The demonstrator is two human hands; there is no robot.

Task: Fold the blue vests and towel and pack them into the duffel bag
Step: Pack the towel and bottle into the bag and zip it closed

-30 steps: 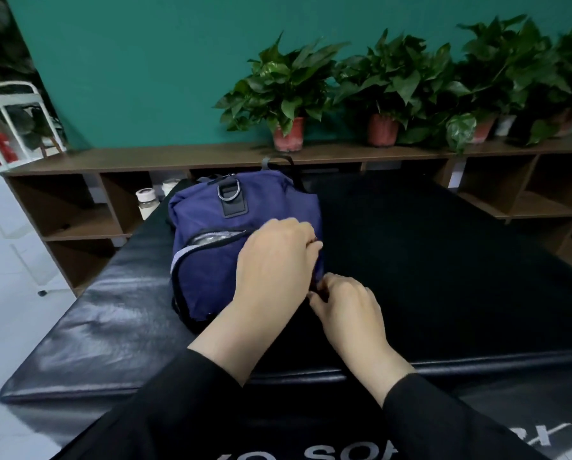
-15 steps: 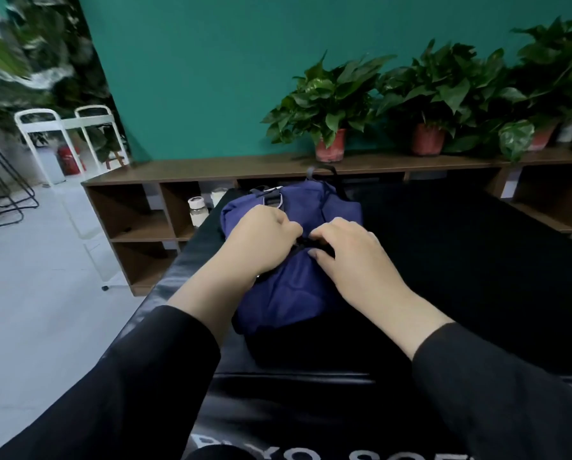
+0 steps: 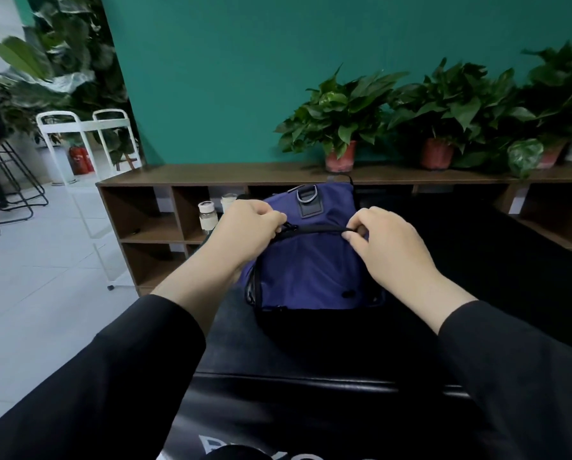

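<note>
Your left hand (image 3: 248, 224) pinches the zipper pull and your right hand (image 3: 389, 242) pinches the zipper's far end atop the blue duffel bag (image 3: 311, 270) on the black table (image 3: 477, 260), with no vests or towel visible, suggesting packing is nearly finished.

Duffel bag (image 3: 311, 270): dark blue fabric, black trim, lying on the black padded table (image 3: 477, 260).
Zipper (image 3: 314, 230): black, running across the top, drawn closed between the two hands.
Ring (image 3: 307, 196): metal D-ring on a black patch at the far end.
Vests, towel: not visible.
</note>
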